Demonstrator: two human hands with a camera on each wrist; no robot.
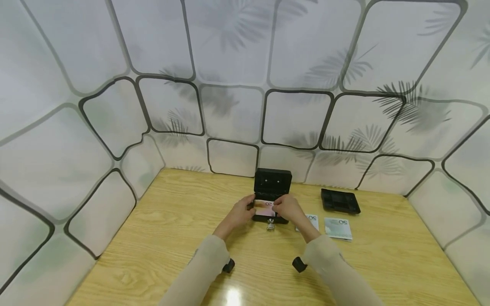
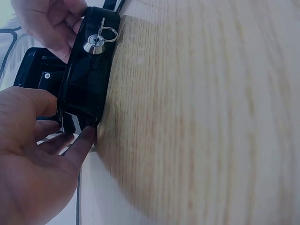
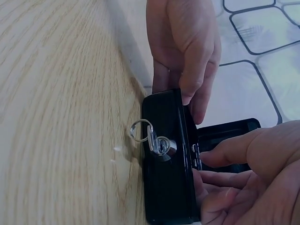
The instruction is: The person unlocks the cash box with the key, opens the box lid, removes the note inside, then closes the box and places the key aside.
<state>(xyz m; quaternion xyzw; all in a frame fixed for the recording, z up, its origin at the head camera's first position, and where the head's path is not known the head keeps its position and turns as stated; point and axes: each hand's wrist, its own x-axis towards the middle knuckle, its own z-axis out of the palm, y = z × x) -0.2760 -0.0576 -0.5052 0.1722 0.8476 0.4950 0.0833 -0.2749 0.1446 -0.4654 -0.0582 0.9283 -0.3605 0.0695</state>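
A black cash box [image 1: 282,220] stands on the table with its lid [image 1: 272,176] raised. My left hand [image 1: 239,212] grips its left side, thumb over the rim and fingers along the outer wall. Inside lies a reddish banknote [image 1: 263,208] marked 20. Over the right side reaches my right hand [image 1: 289,208], its bent fingers in the box at the note's edge; whether they pinch it is hidden by the box wall. A key with a ring [image 3: 141,130] sits in the silver lock [image 2: 94,44] on the front.
To the right, a black coin tray [image 1: 340,201] lies near the back wall. In front of it is a stack of banknotes [image 1: 338,228] marked 50. More 50 notes [image 1: 314,222] lie partly beneath my right forearm. A patterned curtain [image 1: 233,159] borders the wooden table [image 1: 172,216].
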